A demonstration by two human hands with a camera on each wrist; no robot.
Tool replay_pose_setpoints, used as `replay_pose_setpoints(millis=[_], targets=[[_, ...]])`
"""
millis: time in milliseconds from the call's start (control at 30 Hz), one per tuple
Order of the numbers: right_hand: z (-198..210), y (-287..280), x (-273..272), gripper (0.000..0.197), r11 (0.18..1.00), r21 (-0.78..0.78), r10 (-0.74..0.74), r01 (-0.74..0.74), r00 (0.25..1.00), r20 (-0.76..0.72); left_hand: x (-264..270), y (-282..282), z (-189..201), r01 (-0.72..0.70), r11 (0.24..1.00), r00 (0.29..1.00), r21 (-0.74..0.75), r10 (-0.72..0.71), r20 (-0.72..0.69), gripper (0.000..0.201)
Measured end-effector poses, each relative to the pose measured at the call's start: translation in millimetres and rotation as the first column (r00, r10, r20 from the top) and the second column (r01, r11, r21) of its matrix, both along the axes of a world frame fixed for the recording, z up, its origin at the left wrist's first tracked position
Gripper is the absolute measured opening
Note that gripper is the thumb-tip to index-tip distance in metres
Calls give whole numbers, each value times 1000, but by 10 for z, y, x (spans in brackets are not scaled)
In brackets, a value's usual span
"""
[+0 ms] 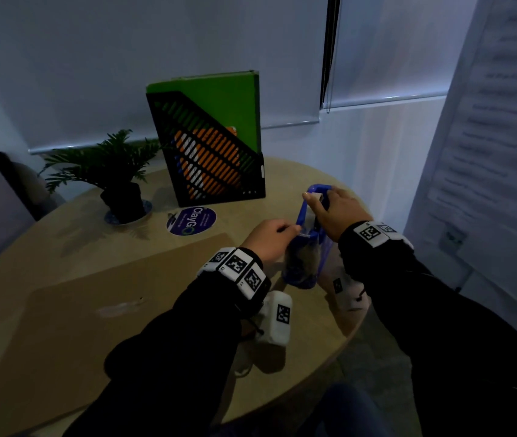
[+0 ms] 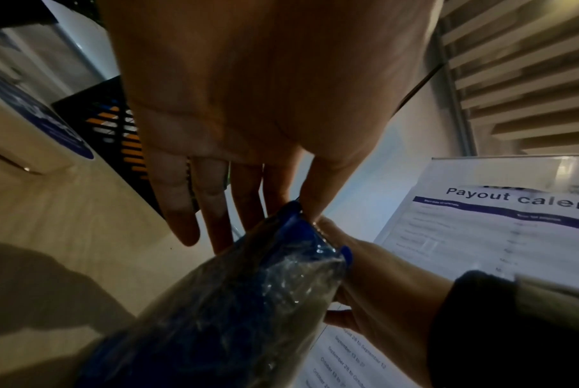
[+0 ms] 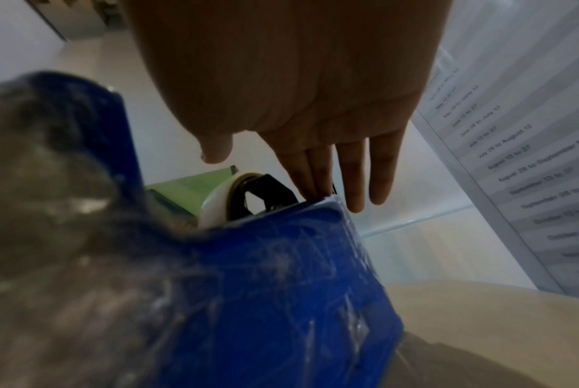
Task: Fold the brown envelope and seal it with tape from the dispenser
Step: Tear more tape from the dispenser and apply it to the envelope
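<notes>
The brown envelope [image 1: 99,298] lies flat on the left half of the round table [image 1: 282,178]. To its right I hold up a clear plastic pouch [image 1: 303,263] [image 2: 248,302] [image 3: 281,275] with blue trim. My left hand [image 1: 282,231] [image 2: 301,207] pinches the pouch's blue rim on its left side. My right hand [image 1: 317,195] [image 3: 266,174] reaches into the pouch mouth with straight fingers and the thumb spread apart. The black tape dispenser [image 1: 322,200] [image 3: 268,189] with its white tape roll pokes out of the opening just under those fingers.
A black slatted file holder [image 1: 216,152] with a green folder stands at the back of the table. A potted plant [image 1: 115,171] sits at the back left, a round blue sticker [image 1: 191,220] in front of it. A printed banner [image 1: 487,152] stands close on the right.
</notes>
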State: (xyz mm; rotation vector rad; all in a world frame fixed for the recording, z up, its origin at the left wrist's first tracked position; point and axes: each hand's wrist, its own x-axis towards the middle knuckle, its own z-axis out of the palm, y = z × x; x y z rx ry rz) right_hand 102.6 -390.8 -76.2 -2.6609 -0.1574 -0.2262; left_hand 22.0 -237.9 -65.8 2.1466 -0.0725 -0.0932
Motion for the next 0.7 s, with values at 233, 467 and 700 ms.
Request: replay_pose_setpoints(millis=[233,467,700], targets=[[100,-5,-20,66,997,-70,15,-13,999,28,42,-23,30,-64,977,986,-201,31,-161,24],[113,49,-41,92,999,-36,-30,29,999,-34,107,-78,61,-256,903,931,-345,134,-339,17],[183,7,-33,86,999,-31,-29,28,999,-36,98,-130,111,-316,890,919,-330,199,-341,17]])
